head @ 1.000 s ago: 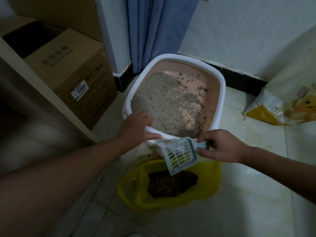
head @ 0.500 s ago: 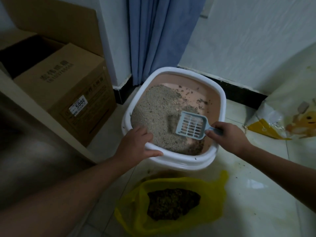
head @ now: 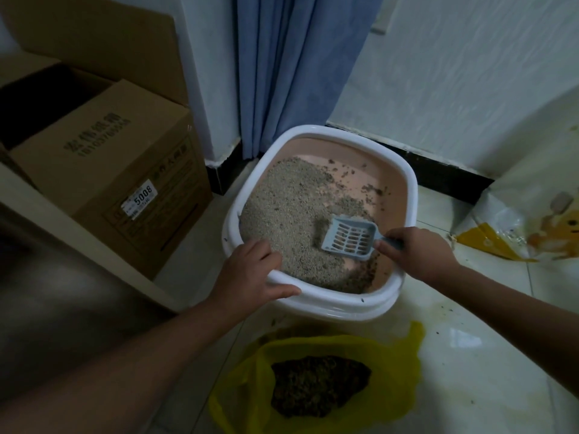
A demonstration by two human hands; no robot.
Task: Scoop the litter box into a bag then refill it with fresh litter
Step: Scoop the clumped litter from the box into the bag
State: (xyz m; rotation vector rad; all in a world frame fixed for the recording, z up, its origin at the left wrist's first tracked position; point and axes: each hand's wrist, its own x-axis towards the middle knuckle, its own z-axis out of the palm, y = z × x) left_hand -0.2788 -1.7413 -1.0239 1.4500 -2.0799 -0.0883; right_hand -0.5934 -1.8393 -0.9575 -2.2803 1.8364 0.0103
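While the near rim of the rounded white litter box (head: 316,296) is gripped by the left hand (head: 250,277), thumb outside and fingers curled over the edge, the handle of one slotted pale-blue plastic scoop (head: 351,238) is clasped by the right hand (head: 416,255). Its perforated head is laid on coarse grey litter (head: 282,214) heaped to the left of the smooth pink liner. One crinkled yellow bag (head: 398,389) holding dark clumps lies just before the box on glossy tile. Two cardboard cartons (head: 103,164) are stacked at left.
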